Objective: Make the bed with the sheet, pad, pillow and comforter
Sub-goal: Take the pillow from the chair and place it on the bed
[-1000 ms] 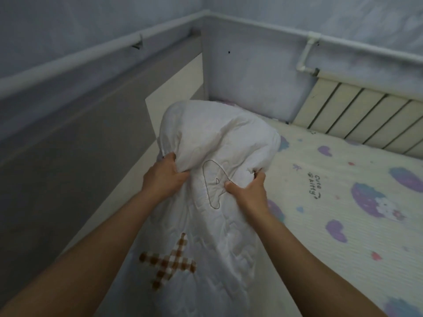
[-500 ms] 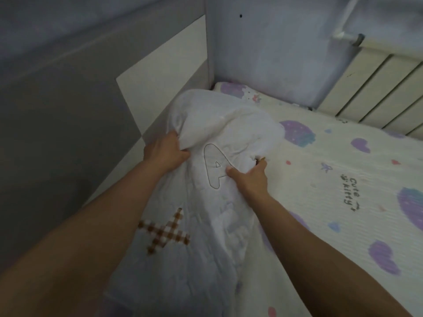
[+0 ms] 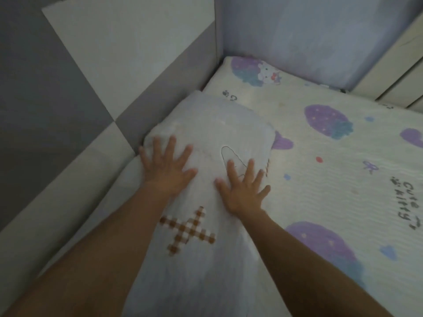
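Pressing down, we hold our left hand [image 3: 167, 165] and right hand [image 3: 242, 188] flat with fingers spread, gripping nothing, on the white comforter [image 3: 206, 271], which lies bunched along the 9 o'clock edge of the printed sheet [image 3: 332, 179], against the padded wall [image 3: 114, 65]; bare sheet spreads toward 3 o'clock.

The picture is dim, with a soft bluish tint. Fingers and fabric look slightly blurred. Straight lines bend near the edges.
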Demonstrator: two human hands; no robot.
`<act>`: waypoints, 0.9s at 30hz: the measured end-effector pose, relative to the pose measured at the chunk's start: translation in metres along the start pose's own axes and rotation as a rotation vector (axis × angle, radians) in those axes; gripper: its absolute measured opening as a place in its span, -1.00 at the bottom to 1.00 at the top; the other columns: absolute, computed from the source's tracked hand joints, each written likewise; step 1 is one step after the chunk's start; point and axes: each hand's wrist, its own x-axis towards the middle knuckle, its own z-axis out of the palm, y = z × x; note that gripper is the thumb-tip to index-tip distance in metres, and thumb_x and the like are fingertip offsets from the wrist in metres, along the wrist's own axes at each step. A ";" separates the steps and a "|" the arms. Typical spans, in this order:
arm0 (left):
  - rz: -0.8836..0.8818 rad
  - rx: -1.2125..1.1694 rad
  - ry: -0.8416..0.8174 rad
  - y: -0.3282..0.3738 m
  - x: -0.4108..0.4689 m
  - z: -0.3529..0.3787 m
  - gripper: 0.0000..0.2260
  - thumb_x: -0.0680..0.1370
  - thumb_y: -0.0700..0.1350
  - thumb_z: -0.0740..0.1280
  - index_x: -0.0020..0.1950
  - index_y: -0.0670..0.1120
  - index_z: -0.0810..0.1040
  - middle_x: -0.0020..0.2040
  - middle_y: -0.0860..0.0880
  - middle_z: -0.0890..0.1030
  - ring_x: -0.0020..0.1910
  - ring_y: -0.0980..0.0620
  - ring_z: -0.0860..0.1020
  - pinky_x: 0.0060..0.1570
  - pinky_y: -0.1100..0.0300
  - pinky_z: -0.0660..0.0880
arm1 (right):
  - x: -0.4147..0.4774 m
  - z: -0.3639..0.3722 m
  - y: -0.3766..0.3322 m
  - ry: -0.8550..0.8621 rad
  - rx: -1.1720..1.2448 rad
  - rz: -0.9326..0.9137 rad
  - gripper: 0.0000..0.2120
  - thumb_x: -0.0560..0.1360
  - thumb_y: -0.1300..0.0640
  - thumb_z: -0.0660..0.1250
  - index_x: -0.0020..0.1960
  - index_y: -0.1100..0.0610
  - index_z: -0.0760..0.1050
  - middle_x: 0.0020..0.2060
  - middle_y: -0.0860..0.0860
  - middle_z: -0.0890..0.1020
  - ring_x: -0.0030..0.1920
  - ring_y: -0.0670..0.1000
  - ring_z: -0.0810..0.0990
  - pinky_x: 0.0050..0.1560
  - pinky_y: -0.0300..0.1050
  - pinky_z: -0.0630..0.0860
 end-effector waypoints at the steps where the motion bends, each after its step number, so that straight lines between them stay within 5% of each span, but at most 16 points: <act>1: -0.004 0.003 -0.071 -0.007 0.000 0.025 -0.39 0.47 0.44 -0.19 0.44 0.33 -0.36 0.52 0.07 -0.37 0.48 -0.19 -0.36 0.34 -0.37 -0.32 | -0.001 0.020 0.008 -0.067 -0.035 -0.042 -0.35 0.50 -0.43 -0.11 0.47 -0.32 -0.33 0.51 -0.01 -0.36 0.50 0.21 -0.36 0.39 0.40 -0.27; 6: -0.049 -0.033 -0.142 -0.026 0.000 0.083 -0.38 0.38 0.50 -0.30 0.33 0.38 -0.52 0.42 0.14 -0.55 0.45 -0.16 -0.45 0.31 -0.39 -0.35 | 0.002 0.067 0.026 -0.107 -0.081 -0.114 -0.35 0.47 -0.46 -0.20 0.42 -0.34 -0.45 0.45 -0.07 -0.49 0.45 0.16 -0.50 0.33 0.46 -0.34; 15: 0.022 0.013 0.049 -0.020 -0.031 0.068 -0.39 0.41 0.38 -0.42 0.44 0.27 -0.43 0.50 0.08 -0.42 0.50 -0.15 -0.33 0.34 -0.35 -0.27 | -0.019 0.058 0.026 0.006 -0.052 -0.155 -0.42 0.54 -0.35 -0.21 0.46 -0.30 -0.40 0.51 -0.02 -0.37 0.48 0.16 -0.43 0.42 0.35 -0.32; 27: -0.003 0.014 -0.142 -0.050 -0.064 0.089 -0.46 0.43 0.44 -0.34 0.31 0.39 -0.53 0.42 0.20 -0.51 0.50 -0.12 -0.34 0.37 -0.36 -0.25 | -0.047 0.076 0.016 -0.179 -0.150 -0.239 -0.45 0.56 -0.31 -0.23 0.46 -0.29 -0.40 0.48 0.01 -0.44 0.44 0.21 -0.50 0.36 0.43 -0.34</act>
